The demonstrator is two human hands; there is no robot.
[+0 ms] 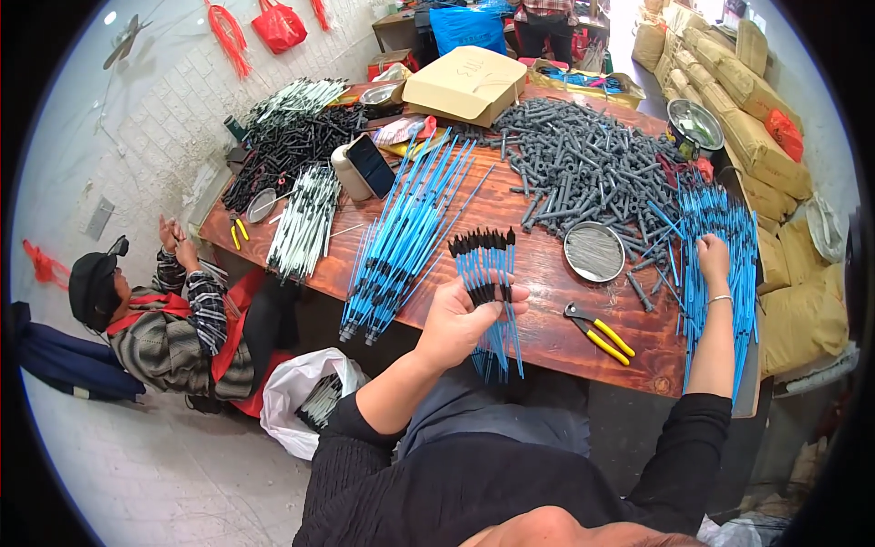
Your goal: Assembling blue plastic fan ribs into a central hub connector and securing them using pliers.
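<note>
My left hand (460, 319) is closed around a fanned bundle of thin blue rods with black tips (483, 253), held above the table's front edge. The black ends point away from me and the blue ends hang down below the hand. On the right, my right hand (714, 260) rests on a big pile of blue rods (729, 319); its fingers are bent at the pile, and whether they grip a rod I cannot make out. Between the hands lie yellow-handled pliers (602, 335) and a round tin of thin metal pins (593, 252).
Grey plastic sleeves (583, 164) heap up at the back of the wooden table (437, 301). Blue rods (401, 246), white rods (305, 223), a phone (371, 168) and a cardboard box (465, 82) stand leftward. A co-worker (173, 319) sits at the left; sacks (793, 301) stack at right.
</note>
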